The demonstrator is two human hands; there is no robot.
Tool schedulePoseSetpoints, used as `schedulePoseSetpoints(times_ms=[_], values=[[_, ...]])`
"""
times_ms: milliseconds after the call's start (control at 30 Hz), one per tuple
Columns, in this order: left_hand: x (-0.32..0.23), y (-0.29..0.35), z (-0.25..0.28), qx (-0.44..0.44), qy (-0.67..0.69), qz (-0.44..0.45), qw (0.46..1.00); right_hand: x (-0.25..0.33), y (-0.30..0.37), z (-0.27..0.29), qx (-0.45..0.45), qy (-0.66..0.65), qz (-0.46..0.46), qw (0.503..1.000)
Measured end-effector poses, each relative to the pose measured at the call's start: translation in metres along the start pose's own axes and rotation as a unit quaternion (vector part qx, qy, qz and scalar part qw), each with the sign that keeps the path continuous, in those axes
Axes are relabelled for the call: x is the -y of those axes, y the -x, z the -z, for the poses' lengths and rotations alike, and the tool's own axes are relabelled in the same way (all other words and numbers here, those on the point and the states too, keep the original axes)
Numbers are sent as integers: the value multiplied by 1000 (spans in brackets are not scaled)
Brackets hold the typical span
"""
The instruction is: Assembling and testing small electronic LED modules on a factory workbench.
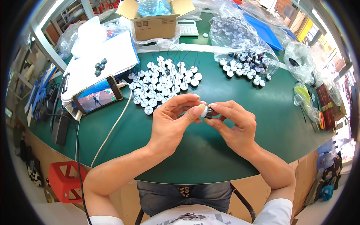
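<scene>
Between my two hands, above the near part of the green table, is a small round part (pixel 208 113) with a white end and a black ribbed body. My left hand (pixel 173 119) pinches its white end between thumb and fingertips. The black end is gripped by the thumb and forefinger of my right hand (pixel 237 125). Just beyond my left hand lies a spread of similar white-topped parts (pixel 159 84) with thin dark wires. Fingertips cover some of the held part, so I cannot tell whether its two ends are joined.
A clear plastic bag (pixel 240 32) spills more such parts at the back right. A phone (pixel 98 95) with a white cable leans by a clipboard (pixel 116 52) at left. Behind stand an open cardboard box (pixel 155 28) and a calculator (pixel 188 28). A red stool (pixel 64 182) is below left.
</scene>
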State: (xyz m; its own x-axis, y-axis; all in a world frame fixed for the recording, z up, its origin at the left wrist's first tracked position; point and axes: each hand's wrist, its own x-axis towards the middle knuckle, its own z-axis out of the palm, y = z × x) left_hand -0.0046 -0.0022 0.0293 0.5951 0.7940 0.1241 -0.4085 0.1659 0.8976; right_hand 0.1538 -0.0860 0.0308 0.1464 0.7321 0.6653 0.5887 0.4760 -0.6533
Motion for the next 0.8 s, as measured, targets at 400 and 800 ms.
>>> schedulePoseSetpoints(times_ms=[400, 800], values=[[3, 5, -2, -8, -50, -55, 997, 2, 0, -2, -18, 91, 76, 993], [3, 7, -2, 43, -75, -126, 988, 4, 0, 0, -27, 45, 54, 997]])
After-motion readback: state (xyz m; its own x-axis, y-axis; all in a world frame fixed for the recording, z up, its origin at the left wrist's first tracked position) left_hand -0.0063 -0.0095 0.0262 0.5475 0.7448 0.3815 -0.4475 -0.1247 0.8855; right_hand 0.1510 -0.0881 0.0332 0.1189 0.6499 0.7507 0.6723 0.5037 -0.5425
